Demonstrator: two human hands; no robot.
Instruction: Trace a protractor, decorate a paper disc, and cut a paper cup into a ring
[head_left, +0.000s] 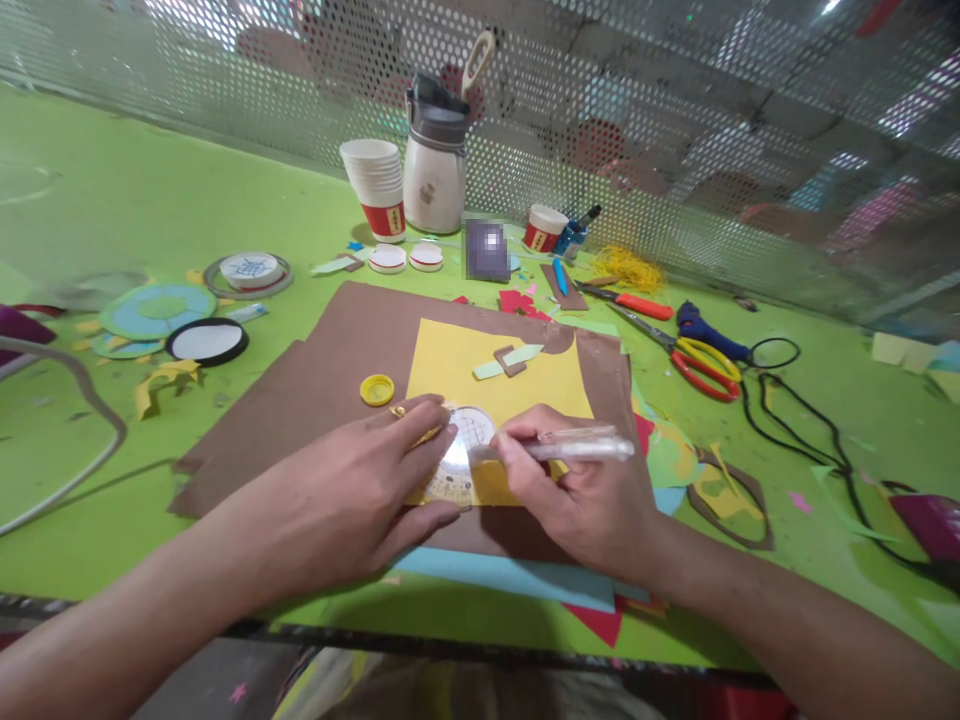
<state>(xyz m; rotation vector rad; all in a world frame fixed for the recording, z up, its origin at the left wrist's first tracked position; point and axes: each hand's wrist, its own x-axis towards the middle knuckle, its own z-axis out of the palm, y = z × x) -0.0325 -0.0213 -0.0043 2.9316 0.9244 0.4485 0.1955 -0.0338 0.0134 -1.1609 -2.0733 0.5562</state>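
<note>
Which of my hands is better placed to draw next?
Probably your right hand: it holds the clear plastic pen, pointed at the clear, gridded plastic template. Your left hand seems better for steadying, as it rests on the template over the yellow paper sheet.

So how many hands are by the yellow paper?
2. The left hand rests on the clear protractor at the yellow paper's left side; the right hand holds a clear pen at its right side. No hand there looks hidden.
</note>
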